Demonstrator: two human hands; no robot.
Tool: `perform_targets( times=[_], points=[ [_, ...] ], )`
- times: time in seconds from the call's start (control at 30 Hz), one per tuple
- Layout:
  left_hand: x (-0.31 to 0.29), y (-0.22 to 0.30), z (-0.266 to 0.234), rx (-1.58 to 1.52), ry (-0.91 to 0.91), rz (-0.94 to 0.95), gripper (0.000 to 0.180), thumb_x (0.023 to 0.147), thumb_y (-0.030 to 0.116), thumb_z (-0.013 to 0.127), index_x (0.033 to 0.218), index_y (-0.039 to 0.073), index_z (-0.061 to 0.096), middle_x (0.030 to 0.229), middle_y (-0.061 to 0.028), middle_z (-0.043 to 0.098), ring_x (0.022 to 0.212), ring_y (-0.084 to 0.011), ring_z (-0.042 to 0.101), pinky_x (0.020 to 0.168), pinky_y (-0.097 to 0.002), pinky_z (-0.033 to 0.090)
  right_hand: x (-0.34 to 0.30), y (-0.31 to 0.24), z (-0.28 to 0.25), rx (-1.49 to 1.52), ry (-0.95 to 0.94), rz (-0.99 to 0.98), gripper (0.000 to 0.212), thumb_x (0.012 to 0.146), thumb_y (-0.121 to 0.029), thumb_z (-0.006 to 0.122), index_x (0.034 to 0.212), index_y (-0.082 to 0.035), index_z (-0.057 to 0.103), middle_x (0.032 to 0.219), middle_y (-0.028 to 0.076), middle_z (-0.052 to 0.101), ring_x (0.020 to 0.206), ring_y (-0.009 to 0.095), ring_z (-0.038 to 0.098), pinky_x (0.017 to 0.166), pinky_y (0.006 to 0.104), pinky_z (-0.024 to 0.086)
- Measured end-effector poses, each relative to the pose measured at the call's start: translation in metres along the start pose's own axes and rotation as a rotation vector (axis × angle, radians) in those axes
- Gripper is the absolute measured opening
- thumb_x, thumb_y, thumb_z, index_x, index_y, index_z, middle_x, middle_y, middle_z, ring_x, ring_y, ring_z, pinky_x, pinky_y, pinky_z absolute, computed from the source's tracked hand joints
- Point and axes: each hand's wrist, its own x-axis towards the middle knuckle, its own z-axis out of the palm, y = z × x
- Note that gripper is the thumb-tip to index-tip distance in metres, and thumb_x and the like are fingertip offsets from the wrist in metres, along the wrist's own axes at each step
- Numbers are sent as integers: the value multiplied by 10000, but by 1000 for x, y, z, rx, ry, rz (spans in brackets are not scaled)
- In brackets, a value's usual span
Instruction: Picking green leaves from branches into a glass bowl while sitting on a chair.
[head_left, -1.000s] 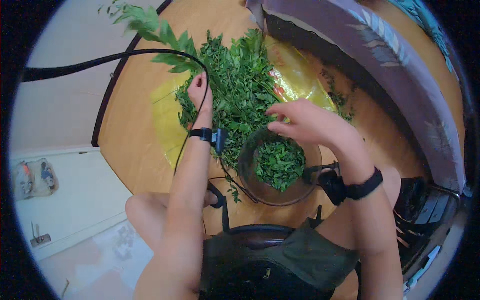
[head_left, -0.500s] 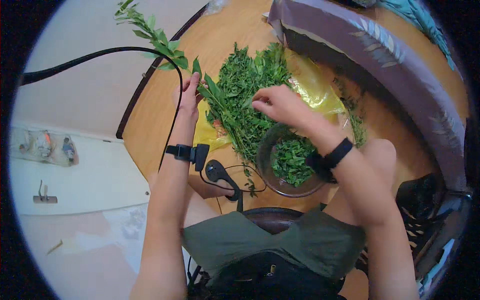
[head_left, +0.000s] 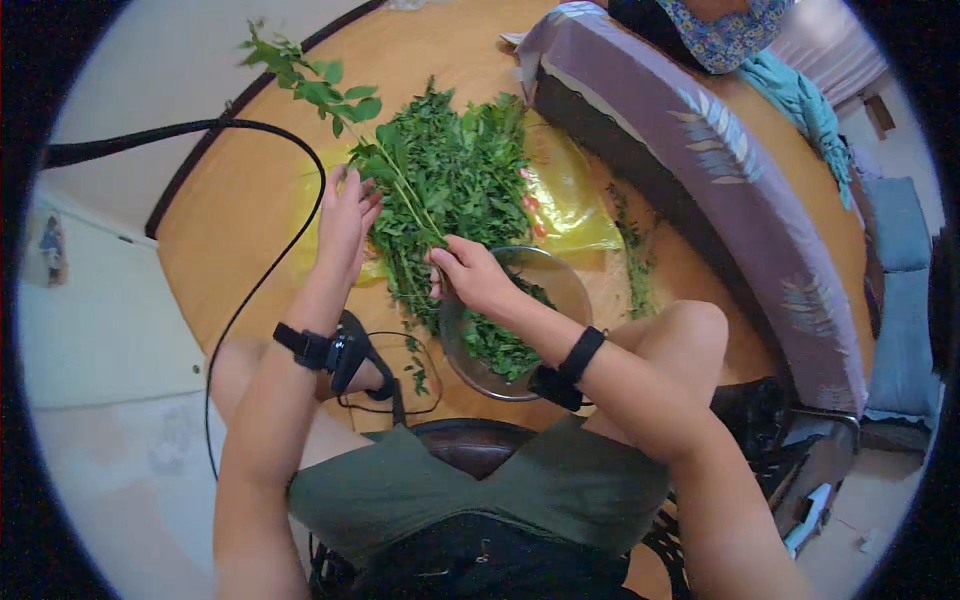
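A long leafy green stalk [head_left: 404,185] slants from the upper left down to my right hand [head_left: 472,276], which pinches its bare lower end. My left hand [head_left: 346,222] is beside the stalk's middle, its fingers stretched upward and apart. Behind the hands lies a large heap of leafy stalks [head_left: 455,170] on a yellow plastic bag [head_left: 570,200]. Beneath my right wrist stands a round bowl [head_left: 568,285] with loose green leaves [head_left: 492,345] inside; my forearm hides part of it.
A bench with a purple leaf-patterned cover [head_left: 690,125] curves along the right. Loose sprigs [head_left: 635,255] lie beside the bag. A black cable [head_left: 285,245] arcs past my left arm. At the upper right, floral clothing [head_left: 722,35] shows, near a teal cloth [head_left: 800,95].
My right hand has come down and left onto the stalk's lower end. My left hand's fingers have opened from around the stalk. The whole view has shifted to the right.
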Motion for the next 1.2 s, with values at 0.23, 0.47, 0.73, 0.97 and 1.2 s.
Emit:
perform_targets(
  times=[0.23,0.47,0.73,0.97,1.2],
  points=[
    [-26,-47,-4,29,-362,-540,295,975,326,482,1075,51,523,915,-67,575,771,-159,576,678,-303,499,16,12,4,81,23,81,194,988,-200,418,1011,-42,527,669,-2,489,522,110,523,463,252,431],
    [-10,-40,-5,148,-253,-424,295,1007,291,407,1037,23,526,920,-99,616,743,-200,628,656,-313,540,28,21,-23,-30,158,139,257,992,-229,414,1069,-10,526,721,71,622,568,136,600,490,274,476],
    [-20,-22,-3,209,-341,-393,313,1001,292,421,1040,6,544,885,-116,641,729,-192,657,650,-300,551,53,23,-69,-1020,580,-205,570,883,-392,616,1261,16,491,958,179,674,857,253,662,780,350,510],
    [-48,-27,14,305,-536,-435,270,972,280,496,1008,32,598,843,-79,666,698,-153,665,584,-252,519,30,-39,-42,-280,216,-183,357,870,-229,673,1111,27,607,886,70,681,800,110,624,710,256,501],
    [-61,-39,27,416,-647,-368,229,947,211,562,1082,26,581,813,-50,674,682,-138,662,583,-243,526,18,-59,-47,-324,216,-174,321,806,-212,723,994,33,638,761,51,666,688,83,583,602,254,463]
  ],
)
